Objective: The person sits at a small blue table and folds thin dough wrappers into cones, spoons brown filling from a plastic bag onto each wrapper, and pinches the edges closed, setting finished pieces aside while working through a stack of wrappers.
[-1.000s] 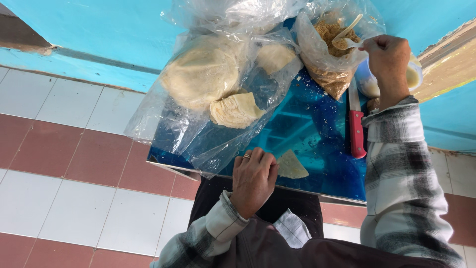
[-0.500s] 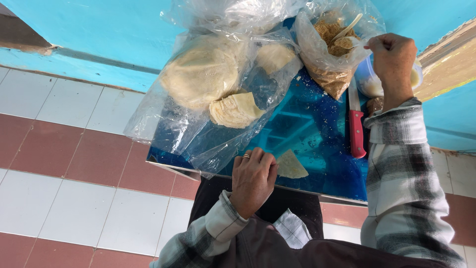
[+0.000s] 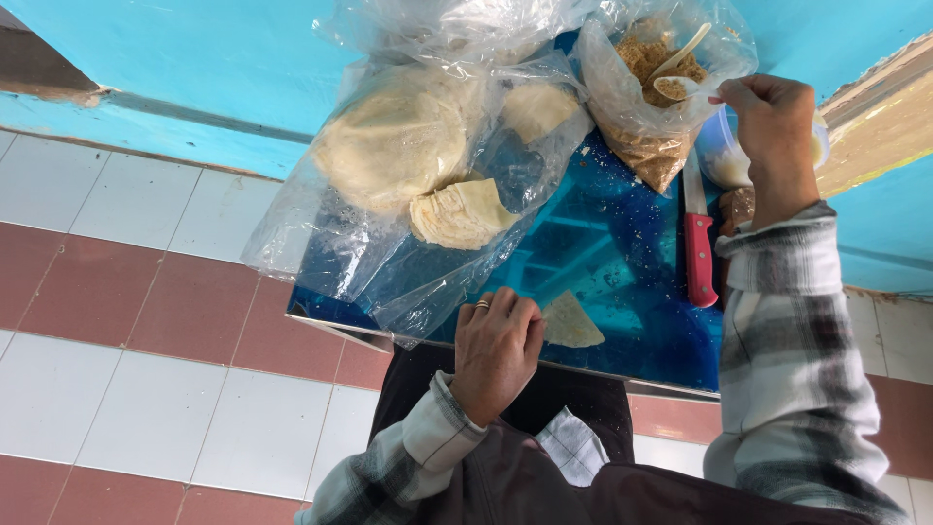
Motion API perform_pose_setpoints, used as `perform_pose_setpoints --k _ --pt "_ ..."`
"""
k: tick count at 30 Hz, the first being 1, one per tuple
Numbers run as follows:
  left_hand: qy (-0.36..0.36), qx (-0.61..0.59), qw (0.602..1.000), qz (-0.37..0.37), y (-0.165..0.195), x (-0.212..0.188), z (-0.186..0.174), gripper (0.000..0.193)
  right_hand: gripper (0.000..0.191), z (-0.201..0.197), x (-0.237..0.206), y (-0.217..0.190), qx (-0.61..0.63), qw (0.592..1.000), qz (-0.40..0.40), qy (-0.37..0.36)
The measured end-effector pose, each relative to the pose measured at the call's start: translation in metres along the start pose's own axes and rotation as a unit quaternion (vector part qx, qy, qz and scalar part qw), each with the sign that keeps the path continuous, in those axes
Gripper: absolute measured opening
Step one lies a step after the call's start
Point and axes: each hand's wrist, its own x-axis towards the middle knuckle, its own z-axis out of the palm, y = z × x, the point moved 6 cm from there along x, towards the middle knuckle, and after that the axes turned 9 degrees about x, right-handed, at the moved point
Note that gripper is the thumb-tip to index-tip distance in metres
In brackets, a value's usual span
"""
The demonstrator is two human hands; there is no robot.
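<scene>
My left hand (image 3: 498,350) rests at the near edge of a blue glass table (image 3: 622,253), its fingers pressing a small triangular piece of thin pastry (image 3: 569,323). My right hand (image 3: 773,131) is raised at the far right, pinching the handle of a white spoon (image 3: 680,73) that dips into a clear bag of brown crumbly filling (image 3: 651,107). A pale bowl (image 3: 724,160) sits just below that hand, mostly hidden by it.
A large clear plastic bag (image 3: 408,185) holds a stack of round flat pastry sheets (image 3: 389,141) and cut pieces (image 3: 457,214). A red-handled knife (image 3: 698,248) lies on the table's right side. Tiled floor (image 3: 146,292) lies to the left, a turquoise wall beyond.
My right hand has shifted slightly with the spoon over the filling bag. My left hand stays on the pastry piece.
</scene>
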Motion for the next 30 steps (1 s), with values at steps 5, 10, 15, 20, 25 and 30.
perform_pose_setpoints --k 5,10,15,20,25,30 --pt "0.006 -0.015 1.0 -0.004 -0.002 0.0 -0.005 0.018 0.017 0.004 -0.073 -0.041 0.03 0.997 0.063 -0.017" --pt "0.01 -0.021 1.0 -0.002 -0.003 -0.001 -0.006 0.019 0.02 0.025 -0.187 -0.039 -0.029 0.989 0.117 -0.084" --pt "0.006 -0.029 1.0 -0.005 -0.006 -0.003 -0.004 0.018 0.017 0.051 -0.263 -0.017 0.003 0.987 0.112 -0.117" --pt "-0.001 -0.043 0.999 -0.004 -0.007 -0.004 -0.003 0.018 0.012 0.058 -0.294 -0.03 -0.086 0.995 0.004 -0.058" --pt "-0.028 -0.036 0.999 -0.018 -0.01 -0.004 -0.001 0.018 0.009 0.069 -0.306 -0.057 -0.149 0.984 -0.087 -0.041" --pt "-0.002 0.0 1.0 -0.01 -0.011 -0.007 -0.005 0.019 0.008 0.07 -0.314 -0.069 -0.158 0.978 -0.13 -0.035"
